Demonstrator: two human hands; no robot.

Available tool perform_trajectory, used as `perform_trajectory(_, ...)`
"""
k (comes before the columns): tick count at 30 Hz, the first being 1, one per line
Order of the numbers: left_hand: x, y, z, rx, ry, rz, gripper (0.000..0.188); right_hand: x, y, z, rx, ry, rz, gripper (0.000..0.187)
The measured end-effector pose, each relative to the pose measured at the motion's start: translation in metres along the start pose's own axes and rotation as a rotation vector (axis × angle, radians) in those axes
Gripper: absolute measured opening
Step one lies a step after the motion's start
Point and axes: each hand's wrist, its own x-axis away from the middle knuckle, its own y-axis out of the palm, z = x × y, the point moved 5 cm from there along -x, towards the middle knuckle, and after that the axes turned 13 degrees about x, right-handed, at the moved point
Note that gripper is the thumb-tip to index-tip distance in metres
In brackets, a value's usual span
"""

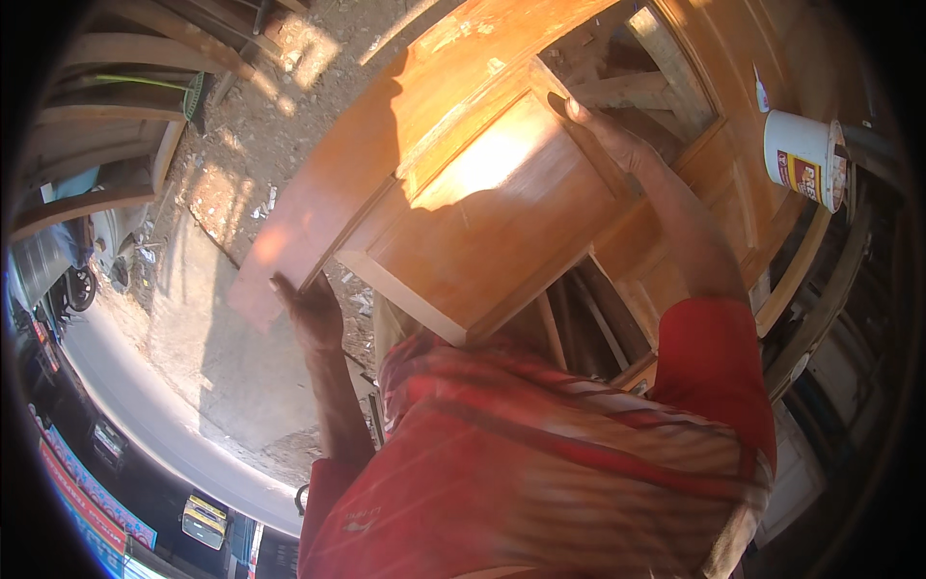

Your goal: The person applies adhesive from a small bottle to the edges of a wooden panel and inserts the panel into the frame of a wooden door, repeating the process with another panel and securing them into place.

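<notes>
A large orange-brown panelled wooden door [550, 207] lies slantwise in front of my body. It has a raised panel in its middle and rectangular openings beside it. At its left end, my left hand [316, 314] grips the edge of the long outer board [333, 179], with the thumb on the side and the other fingers partly hidden. My right hand [610, 138] is closed on the frame beside the upper opening, thumb on top and fingertips out of sight below. Bright sunlight and a dark shadow fall across the panel.
A white bucket [799, 159] with a coloured label stands at the right, near a small white tube [761, 92]. Timber pieces [830, 280] lie along the right. Rubble and chips cover the ground [227, 193]. A road [164, 415] with a yellow vehicle [204, 521] lies lower left.
</notes>
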Motion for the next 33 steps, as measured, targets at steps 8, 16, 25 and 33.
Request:
perform_trajectory(8, 0.002, -0.001, -0.003, 0.062, -0.051, 0.016, 0.057, -0.02, -0.125, 0.036, -0.234, 0.016, -0.127, 0.094)
perform_trajectory(16, 0.017, 0.0, -0.013, -0.084, -0.211, 0.216, 0.06, -0.013, -0.009, 0.033, 0.053, 0.088, -0.141, 0.106)
perform_trajectory(25, 0.079, -0.004, -0.102, -0.612, -0.515, -0.202, 0.064, -0.035, -0.112, 0.045, -0.087, 0.0, 0.037, 0.081)
perform_trajectory(33, 0.088, 0.03, -0.091, -0.72, -0.62, -0.062, 0.045, -0.024, -0.029, 0.021, 0.105, 0.081, -0.101, 0.085)
